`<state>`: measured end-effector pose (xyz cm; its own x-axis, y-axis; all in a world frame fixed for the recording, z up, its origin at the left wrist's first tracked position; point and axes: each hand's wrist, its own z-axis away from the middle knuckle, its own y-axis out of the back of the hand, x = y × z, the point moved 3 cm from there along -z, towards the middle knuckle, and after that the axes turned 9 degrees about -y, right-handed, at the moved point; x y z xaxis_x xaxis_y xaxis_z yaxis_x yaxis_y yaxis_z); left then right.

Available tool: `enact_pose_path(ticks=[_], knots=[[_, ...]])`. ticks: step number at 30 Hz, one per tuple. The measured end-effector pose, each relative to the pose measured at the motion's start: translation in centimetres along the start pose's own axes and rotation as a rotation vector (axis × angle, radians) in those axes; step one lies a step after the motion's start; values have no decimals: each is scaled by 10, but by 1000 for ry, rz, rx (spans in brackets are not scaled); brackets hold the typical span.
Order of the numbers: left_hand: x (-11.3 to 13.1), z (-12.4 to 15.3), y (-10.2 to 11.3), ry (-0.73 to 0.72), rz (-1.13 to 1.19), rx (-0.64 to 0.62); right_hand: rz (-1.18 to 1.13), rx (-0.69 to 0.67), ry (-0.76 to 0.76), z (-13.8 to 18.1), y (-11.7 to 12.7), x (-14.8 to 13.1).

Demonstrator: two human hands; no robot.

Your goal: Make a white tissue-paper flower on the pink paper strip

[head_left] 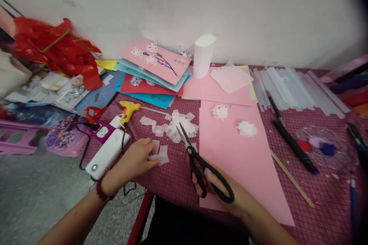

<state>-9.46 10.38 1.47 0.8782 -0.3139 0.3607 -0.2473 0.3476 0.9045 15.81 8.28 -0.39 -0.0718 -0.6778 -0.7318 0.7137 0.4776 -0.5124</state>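
My right hand [211,182] is closed round the handles of black-handled scissors [192,148]. The blades are slightly parted and point away from me toward a heap of small white tissue paper pieces [181,125]. To the left, my left hand [139,159] has its fingers curled on a few white paper squares [163,154] over the tablecloth. A large pink sheet [230,160] lies partly under my right forearm. On it sit a white paper puff with red specks [219,111] and a plain white puff [246,128].
A yellow glue gun [129,110] and a white power bank [107,153] lie left. Behind are stacked flower cards [158,59], a white roll [202,57] and a thin white sheet [230,78]. Right are translucent strips [296,88], a black cutter [296,147] and a wooden stick [291,178].
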Motion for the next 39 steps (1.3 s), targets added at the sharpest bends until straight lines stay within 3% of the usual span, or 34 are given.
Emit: enact_pose_path(ticks=[4, 10, 18, 24, 29, 39], knots=[[2, 2, 10, -29, 152, -34, 36, 18, -20, 1, -1, 4], [0, 1, 42, 24, 624, 116, 137, -38, 17, 5, -3, 4], [-10, -28, 49, 104, 971, 226, 278, -120, -77, 8, -6, 0], [-10, -37, 35, 143, 1082, 158, 276, -79, 7, -9, -15, -6], [-14, -41, 24, 184, 1139, 171, 257, -63, 64, -15, -17, -6], [2, -47, 33, 229, 1192, 158, 134, 23, 13, -21, -15, 0]])
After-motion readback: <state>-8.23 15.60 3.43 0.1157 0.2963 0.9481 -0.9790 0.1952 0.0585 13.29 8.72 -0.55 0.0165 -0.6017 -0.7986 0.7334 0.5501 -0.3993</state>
